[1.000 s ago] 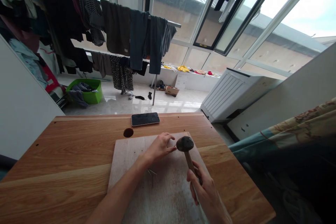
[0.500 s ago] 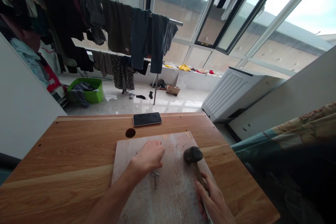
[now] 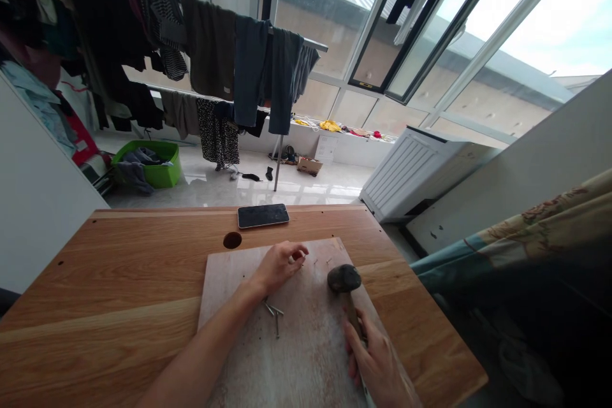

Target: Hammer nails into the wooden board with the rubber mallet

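Note:
My right hand (image 3: 375, 357) is wrapped around the handle of a hammer (image 3: 345, 278), whose dark, blocky head hovers above the right part of a worn, pale wooden board (image 3: 306, 344). Over the board's far part, my left hand (image 3: 280, 266) has its fingers curled together in a pinch. Whatever sits between those fingertips is too small to make out. Just right of them, two thin nails (image 3: 322, 261) stick up from the board. Several loose nails (image 3: 274, 313) lie in a small pile below my left wrist.
Under the board is a wooden table (image 3: 119, 274) with a round hole (image 3: 232, 240) and a phone (image 3: 263, 216) near its far edge. Beyond stand a clothes rack with hanging laundry (image 3: 210, 44), a green basket (image 3: 165, 173) and a white ribbed cabinet (image 3: 406, 172). A curtain (image 3: 516, 223) hangs at right.
My left hand has shifted right and away over the board, closer to the standing nails, and its fingers have loosened from a fist into a pinch. More of the loose nails shows.

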`<action>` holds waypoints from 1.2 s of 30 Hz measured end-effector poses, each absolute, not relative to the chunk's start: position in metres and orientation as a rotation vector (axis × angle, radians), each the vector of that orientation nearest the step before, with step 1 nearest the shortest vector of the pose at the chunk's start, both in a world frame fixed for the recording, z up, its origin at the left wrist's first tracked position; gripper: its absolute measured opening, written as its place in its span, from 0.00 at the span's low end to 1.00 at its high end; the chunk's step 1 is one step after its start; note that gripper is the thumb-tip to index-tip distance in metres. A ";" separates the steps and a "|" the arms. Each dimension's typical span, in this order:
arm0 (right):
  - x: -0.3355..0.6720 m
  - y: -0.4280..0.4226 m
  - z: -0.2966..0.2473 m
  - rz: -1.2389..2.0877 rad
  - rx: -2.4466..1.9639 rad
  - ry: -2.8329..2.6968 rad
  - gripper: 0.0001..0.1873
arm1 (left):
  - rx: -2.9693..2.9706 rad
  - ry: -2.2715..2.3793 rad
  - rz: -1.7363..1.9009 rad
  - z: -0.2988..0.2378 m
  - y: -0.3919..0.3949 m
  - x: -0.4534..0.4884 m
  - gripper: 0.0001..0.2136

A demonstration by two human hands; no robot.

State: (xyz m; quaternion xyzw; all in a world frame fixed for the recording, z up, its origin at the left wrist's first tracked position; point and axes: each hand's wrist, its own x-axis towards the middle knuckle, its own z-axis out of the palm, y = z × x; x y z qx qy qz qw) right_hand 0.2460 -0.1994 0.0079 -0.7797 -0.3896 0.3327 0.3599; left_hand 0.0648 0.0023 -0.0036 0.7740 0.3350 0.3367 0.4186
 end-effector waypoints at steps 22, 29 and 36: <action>0.250 -0.196 0.017 0.881 -1.736 -1.037 0.18 | 2.099 0.771 0.924 -0.008 0.008 0.068 0.03; 0.253 -0.171 0.019 0.807 -1.738 -1.070 0.16 | 2.120 0.763 0.930 -0.012 0.041 0.080 0.03; 0.258 -0.155 0.019 0.822 -1.710 -1.075 0.15 | 2.166 0.835 0.949 -0.011 0.046 0.078 0.04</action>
